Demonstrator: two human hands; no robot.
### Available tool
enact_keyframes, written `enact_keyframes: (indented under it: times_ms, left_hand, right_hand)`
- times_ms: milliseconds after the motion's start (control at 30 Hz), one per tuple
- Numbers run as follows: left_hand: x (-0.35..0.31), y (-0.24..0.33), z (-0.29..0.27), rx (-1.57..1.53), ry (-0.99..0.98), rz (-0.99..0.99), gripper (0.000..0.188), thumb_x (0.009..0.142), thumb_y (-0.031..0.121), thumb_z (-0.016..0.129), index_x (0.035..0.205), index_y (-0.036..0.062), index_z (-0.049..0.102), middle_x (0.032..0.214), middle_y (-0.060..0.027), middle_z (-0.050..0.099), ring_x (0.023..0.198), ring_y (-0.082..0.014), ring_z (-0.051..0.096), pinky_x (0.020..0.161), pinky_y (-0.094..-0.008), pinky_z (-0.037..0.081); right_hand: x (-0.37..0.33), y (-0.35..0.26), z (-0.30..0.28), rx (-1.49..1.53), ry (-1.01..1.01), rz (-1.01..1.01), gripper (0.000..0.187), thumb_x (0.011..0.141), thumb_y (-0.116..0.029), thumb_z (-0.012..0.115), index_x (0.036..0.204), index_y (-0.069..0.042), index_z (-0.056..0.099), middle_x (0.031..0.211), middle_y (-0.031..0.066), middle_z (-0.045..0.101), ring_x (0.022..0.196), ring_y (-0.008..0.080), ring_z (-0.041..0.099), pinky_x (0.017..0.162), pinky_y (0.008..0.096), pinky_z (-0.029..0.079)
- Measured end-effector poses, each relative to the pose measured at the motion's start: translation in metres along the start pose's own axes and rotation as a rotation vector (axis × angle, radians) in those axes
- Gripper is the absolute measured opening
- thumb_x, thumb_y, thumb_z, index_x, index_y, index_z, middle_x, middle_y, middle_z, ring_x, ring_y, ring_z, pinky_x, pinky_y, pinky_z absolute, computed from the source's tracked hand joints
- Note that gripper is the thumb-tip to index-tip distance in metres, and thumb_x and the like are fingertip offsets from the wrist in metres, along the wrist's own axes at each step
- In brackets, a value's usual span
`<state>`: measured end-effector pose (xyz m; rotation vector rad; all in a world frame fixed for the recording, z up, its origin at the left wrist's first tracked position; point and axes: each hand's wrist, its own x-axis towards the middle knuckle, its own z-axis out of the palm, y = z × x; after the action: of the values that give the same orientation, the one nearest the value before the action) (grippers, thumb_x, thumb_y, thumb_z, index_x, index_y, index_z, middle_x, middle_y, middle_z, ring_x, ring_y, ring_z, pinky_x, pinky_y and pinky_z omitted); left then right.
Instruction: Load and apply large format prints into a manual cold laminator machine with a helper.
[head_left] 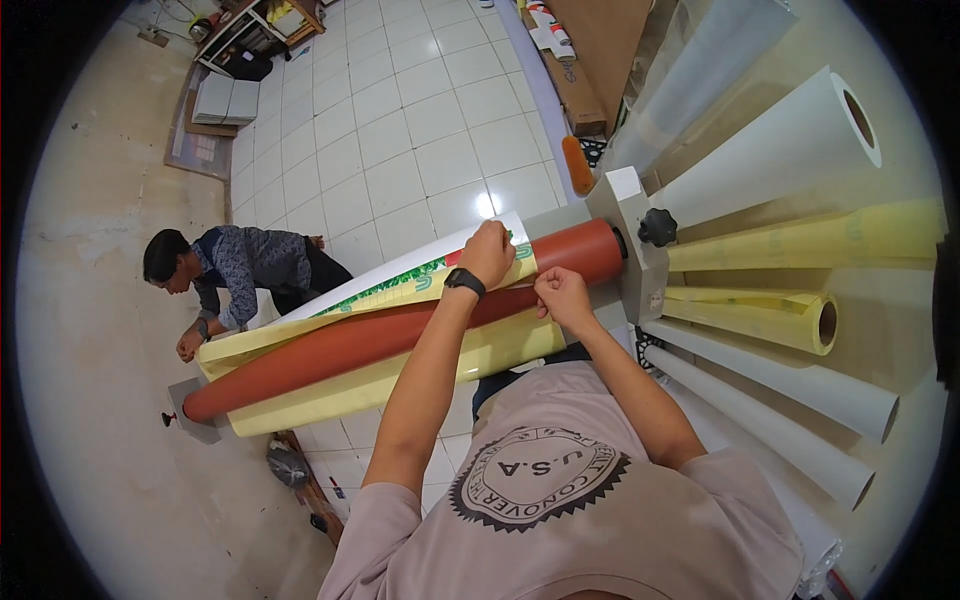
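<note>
A long red-brown roller (330, 358) of a laminating machine stretches across in front of me. Along its far side lies a white printed sheet (385, 258) with green and red print. A yellow backing sheet (400, 291) with green marks runs between that sheet and the roller, its left end folded up. My left hand (487, 255), a dark watch on its wrist, is closed in a fist on the yellow sheet's far right part. Beside it, my right hand (562, 298) is pinched closed at the roller; what its fingers hold is hidden. More yellow film (490, 350) hangs on the near side.
A co-worker (250, 265) leans over the machine's far left end. The right end block (630, 245) carries a black knob (657, 227). Several white and yellow rolls (765, 160) stick out on the right. A cardboard box (575, 95) stands beyond, on the tiled floor (410, 130).
</note>
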<state>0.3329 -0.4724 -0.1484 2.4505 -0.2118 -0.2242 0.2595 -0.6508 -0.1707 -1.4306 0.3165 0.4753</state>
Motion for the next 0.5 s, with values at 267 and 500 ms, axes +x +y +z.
enact_keyframes:
  times_ms: [267,500]
  left_hand:
    - [-0.038,0.014,-0.023,-0.124,-0.187,0.078,0.039,0.082,0.028,0.076,0.105,-0.0007,0.063,0.098,-0.0142,0.066,0.081,-0.0285,0.065,0.077,-0.0378,0.053]
    - [-0.027,-0.007,-0.016,-0.146,-0.086,-0.062,0.027,0.085,0.023,0.072,0.1,0.0019,0.066,0.095,-0.0143,0.066,0.08,-0.0273,0.064,0.076,-0.0377,0.052]
  right_hand:
    - [-0.002,-0.001,-0.004,0.012,0.026,0.037,0.008,0.088,-0.004,0.061,0.086,0.004,0.059,0.065,0.0071,0.062,0.053,0.0116,0.059,0.045,0.0271,0.052]
    - [-0.004,-0.001,0.004,-0.086,0.04,-0.047,0.007,0.087,-0.004,0.061,0.086,0.003,0.058,0.063,0.0052,0.06,0.051,0.0103,0.059,0.044,0.0261,0.049]
